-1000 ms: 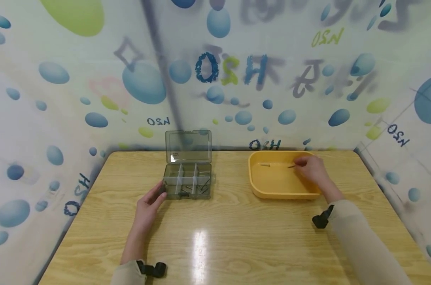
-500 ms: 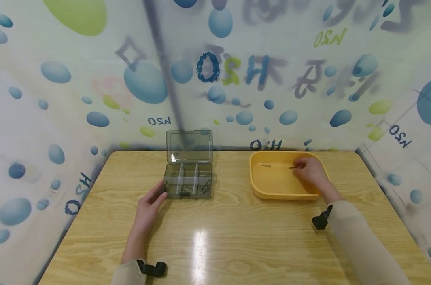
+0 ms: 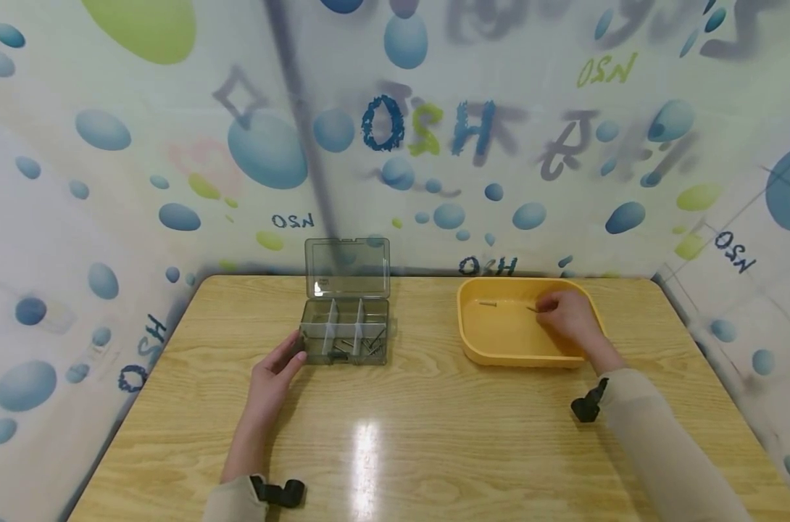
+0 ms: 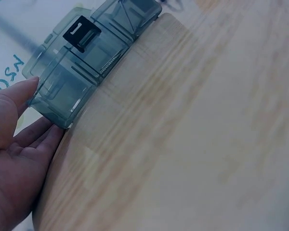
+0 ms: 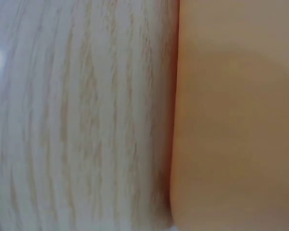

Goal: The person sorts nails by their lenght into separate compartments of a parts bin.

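A smoky-clear compartment box (image 3: 313,349) stands on the table in the head view, its lid raised and several screws (image 3: 373,344) in its front compartments. At its front left corner, my left hand (image 3: 272,377) grips the box, thumb on the front and fingers along the side. The left wrist view shows the same hold, with the thumb (image 4: 26,89) on the corner. Over the yellow tray (image 3: 499,357), my right hand (image 3: 571,317) pinches a screw (image 3: 532,309), mostly hidden by the fingertips. Another screw (image 3: 488,304) lies toward the tray's back left.
The wooden table (image 3: 421,435) reaches back to a patterned wall covering (image 3: 434,181). A stretch of bare wood separates the box from the tray. In the right wrist view only the tray's wall (image 5: 236,120) and tabletop (image 5: 77,120) show.
My right fingers have shifted slightly in the tray, and less of the screw at their tips shows. The left hand and the box stay in place.
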Tool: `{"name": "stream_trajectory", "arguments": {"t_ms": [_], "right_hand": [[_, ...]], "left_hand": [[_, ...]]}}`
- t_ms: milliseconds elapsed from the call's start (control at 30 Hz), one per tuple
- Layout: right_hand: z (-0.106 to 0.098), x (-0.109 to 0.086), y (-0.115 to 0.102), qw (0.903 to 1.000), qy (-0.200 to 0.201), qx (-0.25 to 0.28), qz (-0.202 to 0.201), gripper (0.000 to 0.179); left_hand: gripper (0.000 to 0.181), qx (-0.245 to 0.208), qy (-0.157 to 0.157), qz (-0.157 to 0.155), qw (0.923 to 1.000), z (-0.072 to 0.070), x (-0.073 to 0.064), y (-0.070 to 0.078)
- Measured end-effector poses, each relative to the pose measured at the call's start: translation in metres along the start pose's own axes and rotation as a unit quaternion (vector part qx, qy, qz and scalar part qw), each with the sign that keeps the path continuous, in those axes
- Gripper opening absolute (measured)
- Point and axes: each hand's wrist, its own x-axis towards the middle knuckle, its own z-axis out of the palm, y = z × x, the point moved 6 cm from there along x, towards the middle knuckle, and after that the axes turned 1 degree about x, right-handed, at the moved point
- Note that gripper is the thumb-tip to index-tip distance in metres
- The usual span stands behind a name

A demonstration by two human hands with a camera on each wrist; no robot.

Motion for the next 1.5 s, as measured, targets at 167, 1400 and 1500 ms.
{"name": "stream_trajectory", "arguments": {"t_ms": [167,1400,1500], "right_hand": [[0.002,0.002,0.0,0.9999,-0.01,-0.012,-0.005,0.016],[-0.001,-0.01,-0.043,0.9963,-0.002,0.001,-0.085,0.016],[-0.001,-0.012,-0.048,0.9968,-0.001,0.01,-0.079,0.018]], "left_hand": [[0.054,0.001,-0.001,0.001,1.0,-0.001,-0.001,0.0],[0.054,0.005,-0.007,-0.006,0.9999,-0.001,-0.002,0.002],[0.053,0.002,-0.008,-0.008,0.9999,0.0,-0.002,0.003]]}}
